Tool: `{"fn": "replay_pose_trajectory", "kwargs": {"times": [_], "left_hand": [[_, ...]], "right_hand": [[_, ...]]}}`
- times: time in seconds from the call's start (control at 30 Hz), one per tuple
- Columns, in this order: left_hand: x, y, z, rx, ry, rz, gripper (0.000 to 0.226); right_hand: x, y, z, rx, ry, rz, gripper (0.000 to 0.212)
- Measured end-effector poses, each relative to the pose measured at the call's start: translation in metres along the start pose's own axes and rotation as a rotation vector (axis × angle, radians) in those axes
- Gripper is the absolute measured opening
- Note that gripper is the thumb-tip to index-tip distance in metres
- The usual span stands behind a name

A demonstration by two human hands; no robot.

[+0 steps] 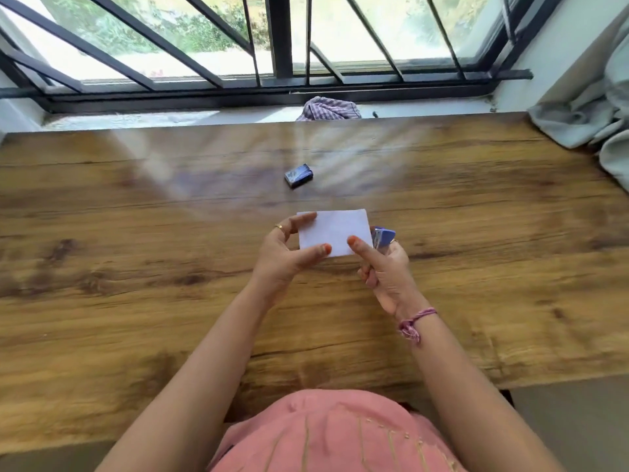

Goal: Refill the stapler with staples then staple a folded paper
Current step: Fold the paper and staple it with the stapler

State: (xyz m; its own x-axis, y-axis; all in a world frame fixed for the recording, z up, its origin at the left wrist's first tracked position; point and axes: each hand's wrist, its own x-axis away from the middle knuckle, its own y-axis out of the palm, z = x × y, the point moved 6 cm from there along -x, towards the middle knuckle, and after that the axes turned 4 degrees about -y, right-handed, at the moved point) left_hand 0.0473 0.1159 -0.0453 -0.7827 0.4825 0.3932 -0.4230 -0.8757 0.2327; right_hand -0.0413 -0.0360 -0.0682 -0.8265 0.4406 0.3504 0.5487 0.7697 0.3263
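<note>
1. Nearest the camera is a pink garment (326, 434) at the bottom edge, with both bare forearms reaching forward over a wooden table (136, 301).
2. A pink-purple thread band (415, 321) circles the right wrist.
3. The right hand (384, 267) is curled: its thumb presses on the near right corner of the paper (335, 231), and its fingers wrap a blue stapler (383, 237) that sits just beside and partly behind the paper's right edge. Only the stapler's top end shows; whether its mouth is over the paper I cannot tell.
4. The left hand (289, 253) pinches the paper's left side, thumb on the near edge, fingers curled round the far left corner. A ring (278, 226) sits on one finger.
5. The paper is white, folded to a small rectangle, held between the two hands just above the table's middle. Whether it touches the wood I cannot tell.
6. Farther out, well apart from the hands, a small blue staple box (299, 175) lies on the table, slightly askew.
7. At the table's far edge, a checked cloth (328, 109) is bunched on the sill (136, 119).
8. To the far right, a grey curtain (595, 107) drapes onto the table corner.
9. Behind all this stands a window with black bars (282, 39), greenery blurred outside.
</note>
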Motion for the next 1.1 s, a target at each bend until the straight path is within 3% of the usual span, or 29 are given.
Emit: {"fn": "replay_pose_trajectory", "kwargs": {"times": [0.2, 0.47, 0.63, 0.7, 0.83, 1.1], "left_hand": [[0.005, 0.034, -0.003, 0.054, -0.122, -0.274, 0.035], [0.001, 0.048, 0.008, 0.055, -0.093, -0.238, 0.045], [-0.006, 0.054, 0.031, 0.081, 0.028, -0.17, 0.043], [-0.007, 0.058, 0.035, 0.042, 0.049, -0.155, 0.043], [-0.006, 0.067, 0.035, -0.029, 0.055, -0.165, 0.043], [0.004, 0.076, 0.033, -0.223, 0.041, -0.233, 0.049]], "right_hand": [[0.001, -0.019, -0.016, -0.073, -0.015, -0.016, 0.053], [-0.002, -0.031, -0.029, -0.08, 0.046, -0.106, 0.039], [0.01, -0.031, -0.029, -0.141, 0.185, -0.319, 0.084], [0.016, -0.027, -0.03, -0.201, 0.227, -0.408, 0.089], [0.02, -0.016, -0.032, -0.213, 0.253, -0.476, 0.086], [0.022, -0.009, -0.036, -0.111, 0.249, -0.44, 0.069]]}}
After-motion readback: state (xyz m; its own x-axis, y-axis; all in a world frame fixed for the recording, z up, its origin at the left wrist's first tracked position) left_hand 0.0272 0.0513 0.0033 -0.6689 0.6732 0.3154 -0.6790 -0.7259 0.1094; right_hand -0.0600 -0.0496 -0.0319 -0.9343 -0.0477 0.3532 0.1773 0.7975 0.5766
